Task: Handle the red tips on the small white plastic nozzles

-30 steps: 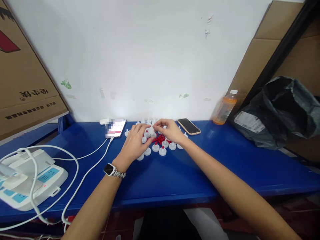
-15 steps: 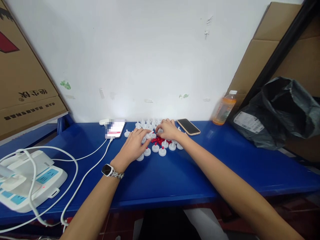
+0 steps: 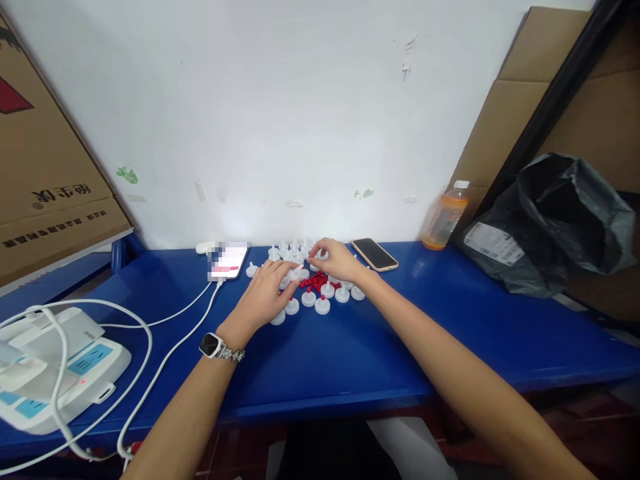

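Now: both hands in the pile of white caps, blue table

Landmark = red beads (image 3: 316,281), a small heap mid-table.

- Left hand (image 3: 265,293): just left of the beads, palm down, fingers (image 3: 286,272) lightly curled and close together, tips resting among the white caps (image 3: 309,298). Can't tell if it pinches one. Watch (image 3: 212,345) on that wrist.
- Right hand (image 3: 336,261): just behind-right of the beads, thumb and forefinger drawn together over a cap behind the heap. Too small to tell if anything is clamped between them.
- Caps ring the beads: a row in front, more behind near the wall. Several front ones carry a red tip.
- Lit phone (image 3: 228,260) left of the beads, on a white cable (image 3: 165,363) that runs to a power strip (image 3: 55,373) far left.
- Dark phone (image 3: 374,254) just right of the beads, face up.
- Orange bottle (image 3: 442,217) further right by the wall, black bag (image 3: 555,227) beyond it.
- Blue table (image 3: 350,353) bare in front of the caps.
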A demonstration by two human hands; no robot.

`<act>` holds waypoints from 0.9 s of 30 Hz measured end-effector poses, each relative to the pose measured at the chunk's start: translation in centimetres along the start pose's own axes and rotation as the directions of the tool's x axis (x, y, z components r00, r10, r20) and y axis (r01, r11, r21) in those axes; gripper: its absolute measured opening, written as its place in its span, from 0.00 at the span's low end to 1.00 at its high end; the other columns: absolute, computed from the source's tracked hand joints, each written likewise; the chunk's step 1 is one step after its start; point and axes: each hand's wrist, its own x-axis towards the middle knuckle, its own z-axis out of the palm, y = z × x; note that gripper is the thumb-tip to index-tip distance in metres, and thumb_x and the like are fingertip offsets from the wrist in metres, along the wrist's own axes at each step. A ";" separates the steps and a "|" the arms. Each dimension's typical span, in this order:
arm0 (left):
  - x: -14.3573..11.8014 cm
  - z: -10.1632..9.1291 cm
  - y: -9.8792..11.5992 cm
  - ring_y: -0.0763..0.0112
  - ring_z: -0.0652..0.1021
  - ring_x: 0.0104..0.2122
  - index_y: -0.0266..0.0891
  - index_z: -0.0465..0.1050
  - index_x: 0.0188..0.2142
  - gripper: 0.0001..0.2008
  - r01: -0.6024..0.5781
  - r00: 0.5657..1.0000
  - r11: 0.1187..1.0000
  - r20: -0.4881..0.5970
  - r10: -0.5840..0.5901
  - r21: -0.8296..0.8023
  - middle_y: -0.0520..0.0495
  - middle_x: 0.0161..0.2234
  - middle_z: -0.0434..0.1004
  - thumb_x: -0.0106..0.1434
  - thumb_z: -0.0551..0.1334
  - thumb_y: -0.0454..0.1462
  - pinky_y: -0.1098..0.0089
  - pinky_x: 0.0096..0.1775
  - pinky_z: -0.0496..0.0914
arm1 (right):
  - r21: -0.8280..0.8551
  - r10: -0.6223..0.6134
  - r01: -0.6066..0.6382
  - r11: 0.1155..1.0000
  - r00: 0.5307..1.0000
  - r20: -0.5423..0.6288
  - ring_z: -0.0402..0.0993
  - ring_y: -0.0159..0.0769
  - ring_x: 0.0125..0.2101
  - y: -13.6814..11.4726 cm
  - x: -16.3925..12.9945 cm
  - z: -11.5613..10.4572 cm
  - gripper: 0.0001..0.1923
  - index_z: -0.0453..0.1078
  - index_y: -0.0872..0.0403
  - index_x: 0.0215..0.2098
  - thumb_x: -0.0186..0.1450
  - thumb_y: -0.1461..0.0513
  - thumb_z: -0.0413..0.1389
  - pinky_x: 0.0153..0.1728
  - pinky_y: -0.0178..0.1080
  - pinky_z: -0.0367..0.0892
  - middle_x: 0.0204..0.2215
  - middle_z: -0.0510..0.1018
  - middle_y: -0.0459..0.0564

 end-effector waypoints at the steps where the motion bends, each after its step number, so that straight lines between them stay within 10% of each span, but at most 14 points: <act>1: 0.0 0.0 0.0 0.56 0.72 0.48 0.41 0.69 0.54 0.18 -0.001 1.000 1.000 -0.004 0.001 -0.001 0.42 0.47 0.76 0.71 0.53 0.46 0.55 0.49 0.67 | 0.165 0.003 -0.003 0.986 1.000 0.000 0.72 0.38 0.37 -0.3 -0.4 -0.2 0.08 0.74 0.55 0.35 0.62 0.58 0.59 0.41 0.41 0.65 0.35 0.78 0.51; 7: -0.2 -0.1 0.7 0.57 0.71 0.47 0.42 0.68 0.55 0.19 -0.043 0.999 0.998 -0.023 0.042 -0.053 0.43 0.47 0.76 0.72 0.52 0.47 0.56 0.49 0.68 | 0.702 0.069 -0.046 0.710 0.998 -0.004 0.72 0.31 0.26 -2.1 -2.6 -0.4 0.16 0.73 0.55 0.32 0.56 0.51 0.65 0.31 0.36 0.67 0.26 0.78 0.46; 27: -0.5 -0.5 2.9 0.57 0.72 0.48 0.37 0.59 0.57 0.19 -0.078 0.996 0.995 -0.050 0.075 -0.068 0.38 0.48 0.69 0.75 0.44 0.44 0.53 0.51 0.70 | 0.874 0.099 -0.042 0.484 0.995 -0.007 0.67 0.27 0.22 -4.1 -2.9 0.9 0.22 0.66 0.54 0.26 0.48 0.51 0.71 0.27 0.34 0.63 0.21 0.75 0.42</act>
